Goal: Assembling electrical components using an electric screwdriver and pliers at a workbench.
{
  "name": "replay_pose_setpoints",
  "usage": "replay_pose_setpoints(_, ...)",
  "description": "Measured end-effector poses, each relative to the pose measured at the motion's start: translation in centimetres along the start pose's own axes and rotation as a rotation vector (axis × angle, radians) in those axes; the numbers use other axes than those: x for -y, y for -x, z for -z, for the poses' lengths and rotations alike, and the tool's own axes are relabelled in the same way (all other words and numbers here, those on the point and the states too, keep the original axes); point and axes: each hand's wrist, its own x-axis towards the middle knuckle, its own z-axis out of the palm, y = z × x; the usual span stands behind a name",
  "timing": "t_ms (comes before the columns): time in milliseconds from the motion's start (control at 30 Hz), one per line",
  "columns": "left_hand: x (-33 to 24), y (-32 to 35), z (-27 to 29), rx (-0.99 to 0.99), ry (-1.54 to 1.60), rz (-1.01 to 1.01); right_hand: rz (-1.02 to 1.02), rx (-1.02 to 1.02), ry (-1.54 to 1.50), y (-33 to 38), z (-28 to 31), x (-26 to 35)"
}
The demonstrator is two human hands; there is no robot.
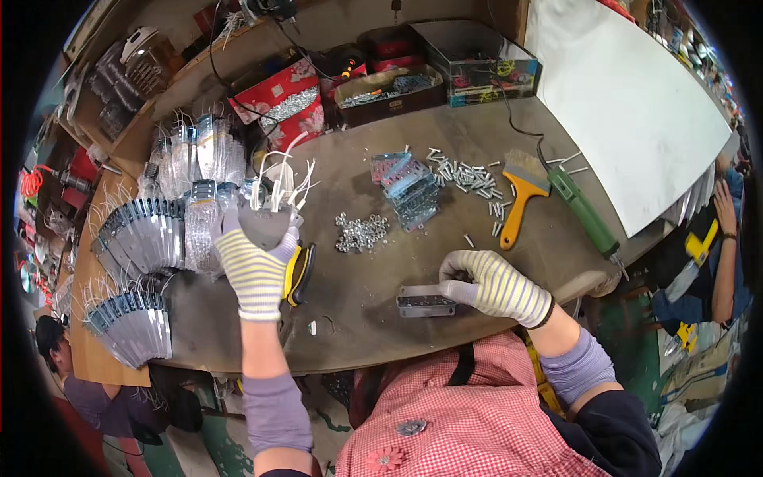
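My left hand (253, 270), in a striped work glove, grips a grey plate (266, 227) between thumb and fingers, beside the stacked parts. White wires (280, 184) stick up around the plate's far end. A tool with yellow-and-black handles (299, 274) lies just right of that hand. My right hand (501, 288), gloved alike, pinches the right end of a small grey rectangular metal block (426, 301) at the table's near side. The block has a dark recessed middle. Between and beyond the hands lie a pile of nuts (362, 233) and blue metal pieces (409, 191).
Screws (469, 176), a yellow-handled brush (517, 208) and a green electric screwdriver (584, 213) lie at right. Fanned wired plates (141, 238) cover the left. Boxes of hardware (389, 94) line the back. A white sheet (628, 103) stands far right. Other people sit at both sides.
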Motion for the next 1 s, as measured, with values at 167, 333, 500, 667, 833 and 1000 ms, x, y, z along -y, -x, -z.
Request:
replay_pose_setpoints(167,-7.5,5.4,0.0,0.197,1.458,0.751,-0.018,-0.019,0.026,-0.2,-0.2,0.0)
replay_pose_setpoints(333,-14.2,4.9,1.2,0.152,1.661,0.922,0.062,-0.099,0.175,-0.2,-0.4,0.1)
replay_pose_setpoints(500,-14.8,5.7,0.0,0.113,1.555,0.806,0.128,-0.138,0.057,0.7,-0.7,-0.1)
replay_pose_setpoints(667,-15.0,5.8,-0.2,0.114,1.496,0.681,0.308,-0.193,0.210,0.6,-1.7,-0.6)
replay_pose_setpoints(833,-13.3,6.2,0.2,0.381,1.413,0.344,0.278,-0.348,-0.019,0.4,-2.4,-0.1)
replay_pose_setpoints(1000,-13.2,7.1,-0.9,0.480,1.609,0.385,0.130,-0.411,-0.339,0.5,-2.8,0.0)
